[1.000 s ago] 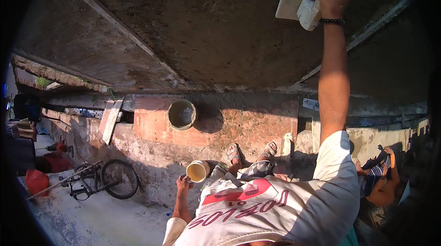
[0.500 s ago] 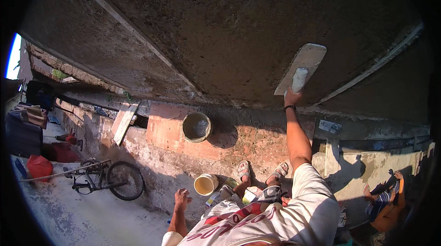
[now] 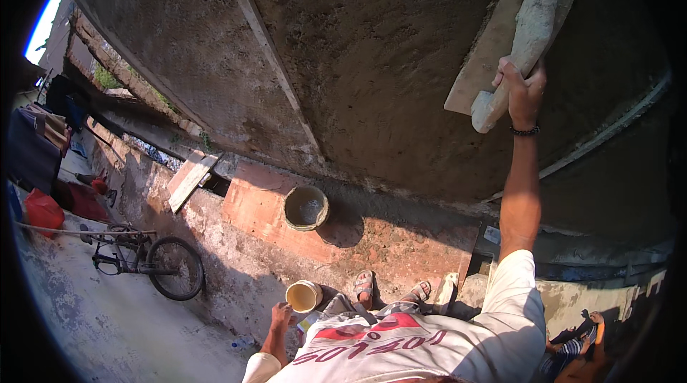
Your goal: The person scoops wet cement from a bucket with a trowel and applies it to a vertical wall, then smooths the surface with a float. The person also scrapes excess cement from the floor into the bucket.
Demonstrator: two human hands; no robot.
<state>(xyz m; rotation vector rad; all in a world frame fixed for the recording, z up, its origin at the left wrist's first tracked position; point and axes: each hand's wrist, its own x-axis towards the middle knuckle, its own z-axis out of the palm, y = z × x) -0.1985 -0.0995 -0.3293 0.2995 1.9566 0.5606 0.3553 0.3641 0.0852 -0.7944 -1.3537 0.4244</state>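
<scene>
My right hand (image 3: 524,90) grips the thick, pale handle of a long plastering float (image 3: 495,47). Its flat blade lies against the dark, freshly plastered wall (image 3: 379,47), tilted with the upper end to the right. The blade's top runs to the picture's edge. Down by my left side, my left hand (image 3: 281,313) is curled in and seems to hold nothing. It is close to a small yellowish bucket (image 3: 303,297), whose inside looks nearly bare. A larger mortar-caked bucket (image 3: 306,208) stands by the wall's foot with greyish stuff inside.
Two straight strips cross the wall, one at the left (image 3: 268,54) and one at the right (image 3: 608,133). A reddish board (image 3: 250,204) lies under the large bucket. Loose planks (image 3: 192,181), a bicycle (image 3: 154,265) and a red bag (image 3: 44,211) are leftward. Another person (image 3: 576,354) is at lower right.
My right hand has moved the float up and to the right along the wall, and its handle now appears larger. My left hand has drawn in nearer the small bucket. The view has shifted slightly.
</scene>
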